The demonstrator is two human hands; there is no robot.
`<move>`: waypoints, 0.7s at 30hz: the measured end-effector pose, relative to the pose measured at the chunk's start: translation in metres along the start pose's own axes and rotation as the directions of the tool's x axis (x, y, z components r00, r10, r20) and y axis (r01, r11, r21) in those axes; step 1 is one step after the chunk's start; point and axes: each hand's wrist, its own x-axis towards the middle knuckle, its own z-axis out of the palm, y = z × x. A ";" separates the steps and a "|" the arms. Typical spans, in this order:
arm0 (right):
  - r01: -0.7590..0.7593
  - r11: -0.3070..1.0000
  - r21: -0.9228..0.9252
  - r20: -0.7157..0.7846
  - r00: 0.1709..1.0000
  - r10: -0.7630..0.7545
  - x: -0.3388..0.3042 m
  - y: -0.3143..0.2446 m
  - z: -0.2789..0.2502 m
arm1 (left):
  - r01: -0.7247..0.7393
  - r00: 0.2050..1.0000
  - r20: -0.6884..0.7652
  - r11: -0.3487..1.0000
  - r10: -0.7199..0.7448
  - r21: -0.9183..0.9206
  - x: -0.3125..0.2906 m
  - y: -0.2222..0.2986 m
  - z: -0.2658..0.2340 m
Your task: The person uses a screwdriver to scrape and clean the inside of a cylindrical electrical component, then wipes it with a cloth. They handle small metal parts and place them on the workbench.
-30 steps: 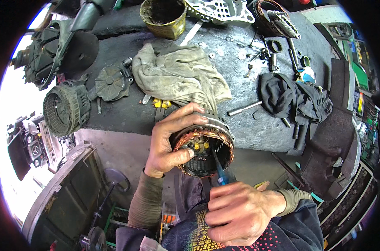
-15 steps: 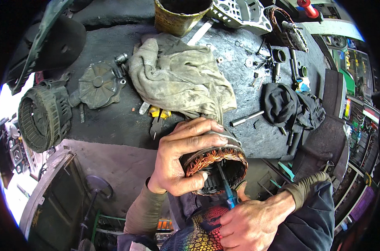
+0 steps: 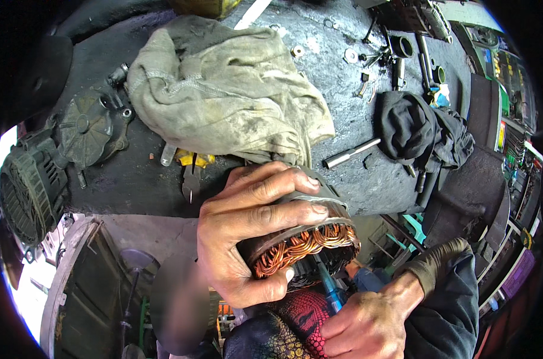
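A round alternator stator (image 3: pixel 304 244) with copper windings along its rim is gripped at the bench's near edge by my left hand (image 3: pixel 247 230). Those fingers lie over its outer ring, and the thumb presses at the lower rim. My right hand (image 3: pixel 367 323) is closed around the blue see-through handle of a screwdriver (image 3: pixel 331 287). Its shaft reaches into the stator's dark opening, where the tip is hidden. Behind the stator, touching it or nearly so, lies a crumpled grey cloth (image 3: pixel 223 90). Beside my left hand is a pair of pliers (image 3: pixel 191 178) with yellow on it.
On the dark workbench (image 3: pixel 134 194), a finned round housing (image 3: pixel 29 191) and a dark cover part (image 3: pixel 86 128) sit at left. A metal rod-like tool (image 3: pixel 352 152) and black cloth (image 3: pixel 406 128) lie to the right. Washers (image 3: pixel 351 55) and small parts are scattered farther back.
The view has come closer, so the bench things appear larger and shifted. The stator's opening now looks narrower, its windings facing me more. Both hands keep their holds.
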 end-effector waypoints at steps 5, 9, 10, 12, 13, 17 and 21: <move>0.023 0.999 -0.042 -0.058 0.998 -0.026 -0.004 0.001 0.003 | 0.000 1.000 0.003 1.000 0.000 -0.017 0.002 -0.002 0.000; 0.017 1.000 -0.025 -0.073 0.997 -0.019 -0.007 -0.001 0.000 | -0.026 0.998 0.056 1.000 0.026 0.001 0.001 -0.005 -0.003; 0.015 1.000 -0.011 -0.081 0.997 -0.016 -0.007 0.000 0.002 | -0.014 0.998 0.066 1.000 0.014 -0.002 0.000 -0.006 -0.003; 0.028 0.999 -0.044 -0.213 0.976 -0.037 -0.006 0.001 0.008 | -0.019 0.997 0.075 1.000 0.019 0.000 -0.001 -0.007 -0.004; 0.061 0.996 -0.066 -0.257 0.964 -0.076 -0.005 0.003 0.011 | -0.018 0.999 0.044 1.000 0.017 0.013 0.000 -0.006 -0.006; 0.049 0.983 -0.175 -0.389 0.914 -0.115 0.005 -0.003 0.024 | 0.060 0.998 0.023 0.998 -0.060 -0.001 -0.001 0.005 0.000; -0.289 0.954 -0.083 0.100 0.950 0.297 0.017 -0.034 -0.005 | 0.196 0.980 -0.018 0.975 -0.199 -0.100 -0.001 0.016 0.007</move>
